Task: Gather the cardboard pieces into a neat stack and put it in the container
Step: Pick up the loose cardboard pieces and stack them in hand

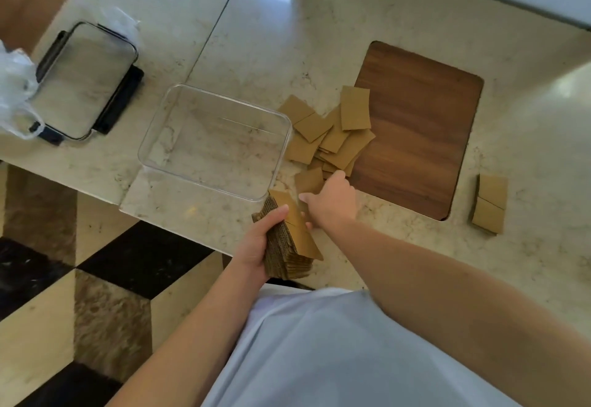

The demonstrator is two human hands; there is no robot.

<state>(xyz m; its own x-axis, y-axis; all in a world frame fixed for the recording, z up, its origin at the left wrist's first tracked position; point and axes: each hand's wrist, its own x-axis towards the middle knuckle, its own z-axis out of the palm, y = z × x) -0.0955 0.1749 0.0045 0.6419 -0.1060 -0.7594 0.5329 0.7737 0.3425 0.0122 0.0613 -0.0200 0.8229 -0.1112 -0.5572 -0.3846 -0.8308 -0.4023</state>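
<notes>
My left hand point(259, 240) grips a thick stack of brown cardboard pieces point(292, 240) at the table's near edge, held at a tilt. My right hand point(332, 198) reaches over the table to a loose cardboard piece point(308, 180) and touches it; whether the fingers grip it I cannot tell. Beyond it lies a scattered pile of cardboard pieces point(332, 128), partly on the wooden board. The clear plastic container point(214, 141) stands with nothing inside, just left of the pile. A second small stack of cardboard point(489, 203) lies at the right.
A dark wooden board point(422, 138) lies on the marble table point(287, 38). The container's lid point(86, 80) with black clips rests at the far left, next to a white plastic bag point(16, 86). Checkered floor point(64, 278) shows beyond the table's edge.
</notes>
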